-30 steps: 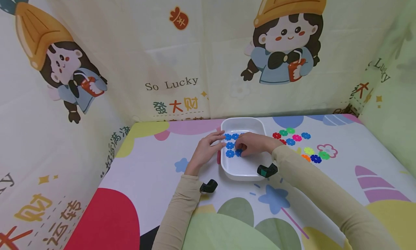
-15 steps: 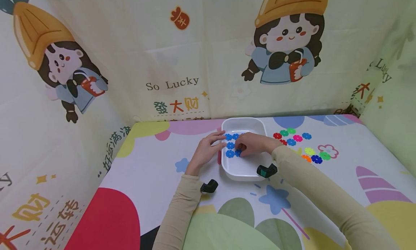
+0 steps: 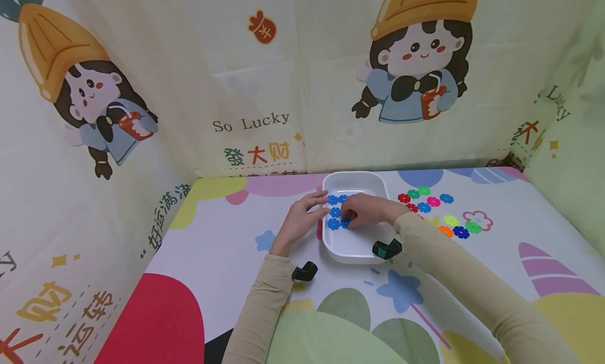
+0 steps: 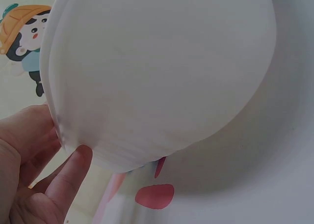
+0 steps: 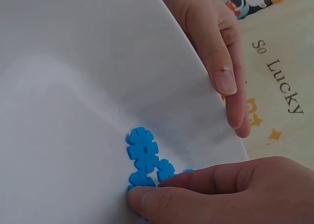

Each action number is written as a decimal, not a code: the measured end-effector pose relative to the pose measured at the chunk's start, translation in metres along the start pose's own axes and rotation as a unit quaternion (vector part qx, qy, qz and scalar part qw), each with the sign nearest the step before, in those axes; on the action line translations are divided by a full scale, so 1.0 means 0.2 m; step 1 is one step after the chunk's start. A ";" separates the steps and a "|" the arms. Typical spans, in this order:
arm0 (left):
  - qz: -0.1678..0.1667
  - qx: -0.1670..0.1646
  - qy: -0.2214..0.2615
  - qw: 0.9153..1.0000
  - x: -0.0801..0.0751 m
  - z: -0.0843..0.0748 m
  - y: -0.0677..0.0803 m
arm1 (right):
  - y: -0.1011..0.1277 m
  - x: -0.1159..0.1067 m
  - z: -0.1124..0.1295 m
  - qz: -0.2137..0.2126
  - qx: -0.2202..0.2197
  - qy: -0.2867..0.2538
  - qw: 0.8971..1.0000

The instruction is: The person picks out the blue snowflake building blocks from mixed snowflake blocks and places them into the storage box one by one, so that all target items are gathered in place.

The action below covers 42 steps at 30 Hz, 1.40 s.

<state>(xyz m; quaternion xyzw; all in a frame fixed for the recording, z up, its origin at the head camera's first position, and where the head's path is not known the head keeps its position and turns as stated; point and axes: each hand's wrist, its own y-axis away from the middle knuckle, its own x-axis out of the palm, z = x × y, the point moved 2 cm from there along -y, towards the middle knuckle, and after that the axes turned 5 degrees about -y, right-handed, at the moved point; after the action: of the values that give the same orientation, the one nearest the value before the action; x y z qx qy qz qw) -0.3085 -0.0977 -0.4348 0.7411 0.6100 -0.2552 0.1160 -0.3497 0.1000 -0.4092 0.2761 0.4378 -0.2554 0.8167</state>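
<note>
A white plastic tray (image 3: 352, 248) holds several blue flower-shaped snowflake discs (image 3: 334, 212), laid in rows along its left side. My left hand (image 3: 298, 217) rests at the tray's left edge, with straight, relaxed fingers touching the rim and outer wall; its thumb (image 4: 78, 157) shows against the wall in the left wrist view. Inside the tray, my right hand (image 3: 371, 209) pinches a blue snowflake disc (image 5: 141, 179) low on the tray floor, the thumb lying over it. Right beside it are further blue discs (image 5: 143, 149), some partly hidden by the fingers.
Loose snowflake discs in red, green, pink, blue, yellow and orange lie to the right of the tray, such as a dark blue disc (image 3: 460, 232) and a pink disc (image 3: 433, 201). A printed cloth wall (image 3: 326, 91) stands behind the patterned table (image 3: 227, 222).
Both hands stay almost in place; the right hand shifts very slightly at the blue disc. The whole head view drifts a little.
</note>
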 end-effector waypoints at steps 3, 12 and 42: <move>0.000 0.002 -0.002 1.000 0.00 0.00 0.00 | 0.00 0.00 0.00 -0.003 -0.001 -0.003 1.000; 0.001 0.000 -0.008 1.000 0.00 -0.01 0.00 | 0.03 -0.03 0.00 -0.019 -0.009 -0.021 1.000; -0.005 0.000 -0.009 1.000 0.00 -0.01 0.01 | 0.73 -0.12 -0.41 -0.264 0.162 -0.108 0.945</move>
<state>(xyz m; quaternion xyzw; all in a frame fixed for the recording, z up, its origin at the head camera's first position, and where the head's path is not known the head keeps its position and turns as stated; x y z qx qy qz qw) -0.3070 -0.0974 -0.4337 0.7356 0.6129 -0.2622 0.1204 -0.3124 0.2640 -0.3932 0.2499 0.3564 -0.5577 0.7068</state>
